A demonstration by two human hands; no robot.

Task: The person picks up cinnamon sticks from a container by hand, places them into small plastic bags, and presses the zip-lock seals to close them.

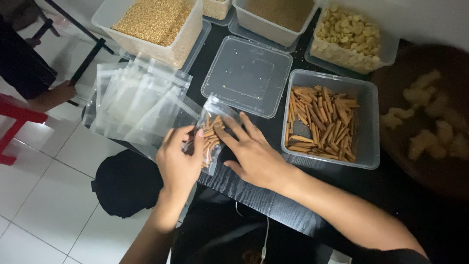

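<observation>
We pinch the small clear pouch of brown sticks between left hand and right hand — light, crinkly, probably slippery, its sticks likely brittle — best held by the edges.

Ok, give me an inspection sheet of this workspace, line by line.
Surface: dark table, crowded.
Job's things: clear pouch part-filled with brown sticks; tub of sticks.
Clutter: empty pouches, loose lid, tubs of grain and pale snacks, dark bowl.
Grips: left hand and right hand both hold the pouch.
Cables: thin white cord at the lap.
Surroundings: white tiled floor, red stool, another person's foot.
</observation>
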